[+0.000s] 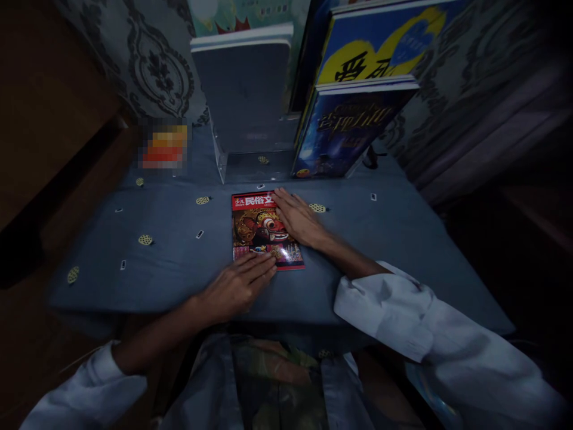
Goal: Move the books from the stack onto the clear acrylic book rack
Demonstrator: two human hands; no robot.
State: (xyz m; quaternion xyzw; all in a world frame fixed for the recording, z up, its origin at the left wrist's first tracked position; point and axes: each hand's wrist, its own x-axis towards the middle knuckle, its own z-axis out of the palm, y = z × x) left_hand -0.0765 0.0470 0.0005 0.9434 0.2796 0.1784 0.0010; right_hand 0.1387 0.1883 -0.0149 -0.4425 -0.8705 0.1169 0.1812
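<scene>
A small book [257, 230] with a red border and a colourful mask on its cover lies closed on the blue-grey tablecloth, near the middle of the table. My left hand [239, 283] rests over its lower left edge, palm down with the fingers stretched out. On the book's upper right side lies my right hand [298, 220], also flat, its fingertips over the end of the white title. Neither hand grips the book. Parts of the cover are hidden under both hands.
Behind the book, a clear stand [257, 167] holds a grey book [246, 95], a dark blue book [344, 128] and a blue and yellow book [380, 45]. A blurred orange-red item [164, 147] lies at the table's back left. The tablecloth [170, 275] has small pineapple prints.
</scene>
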